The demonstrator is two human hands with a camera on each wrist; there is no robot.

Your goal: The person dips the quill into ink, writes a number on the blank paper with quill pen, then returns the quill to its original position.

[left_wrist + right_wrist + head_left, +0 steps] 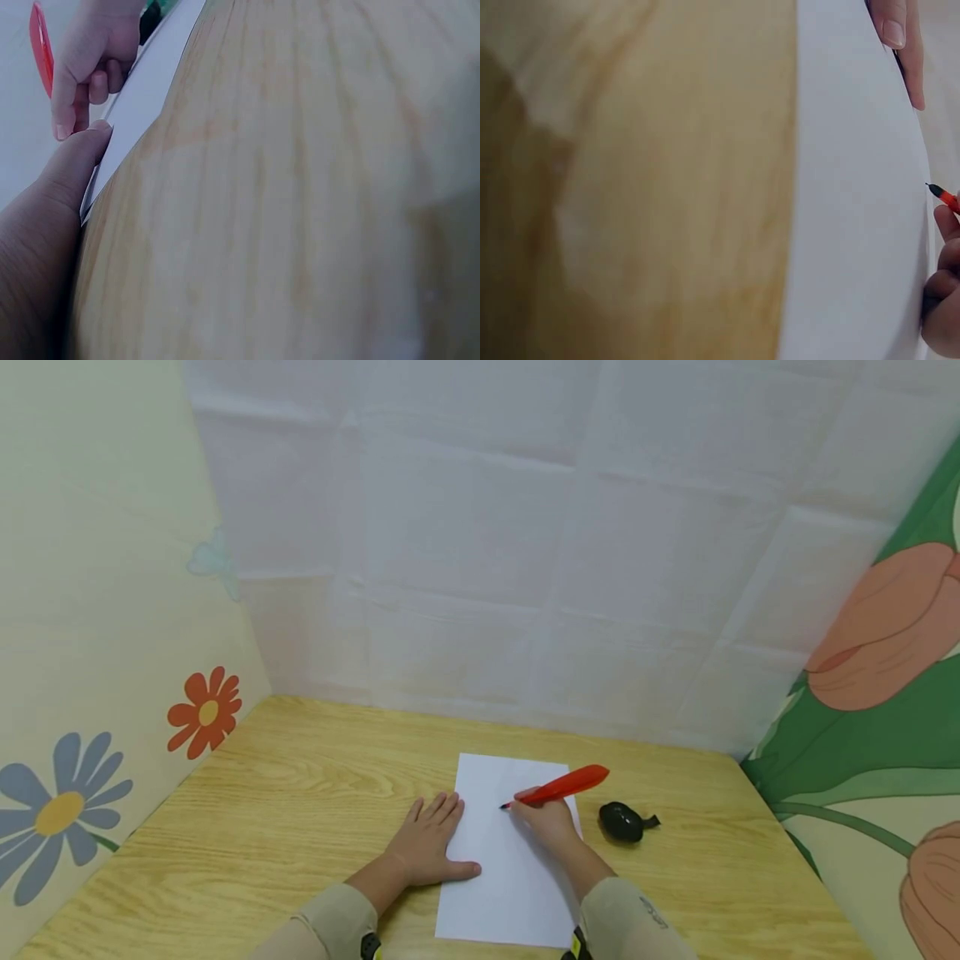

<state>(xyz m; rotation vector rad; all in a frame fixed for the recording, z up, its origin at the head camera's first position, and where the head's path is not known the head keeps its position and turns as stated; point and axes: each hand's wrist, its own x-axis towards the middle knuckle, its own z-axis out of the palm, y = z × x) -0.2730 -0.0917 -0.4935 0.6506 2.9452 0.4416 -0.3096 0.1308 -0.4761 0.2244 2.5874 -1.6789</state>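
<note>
A white sheet of paper lies on the wood-grain table. My left hand rests flat on its left edge, fingers straight and spread, thumb reaching onto the sheet. In my right hand I pinch a red feather-shaped pen, its plume slanting up to the right. The dark pen tip sits right at the paper in the upper middle, as the right wrist view also shows with the pen beside curled fingers. The left wrist view has my left thumb close below the right hand. No marks show on the sheet.
A glossy black rounded object with a short stem lies on the table, right of the paper. A white cloth hangs along the back. Flower-printed panels stand left and right.
</note>
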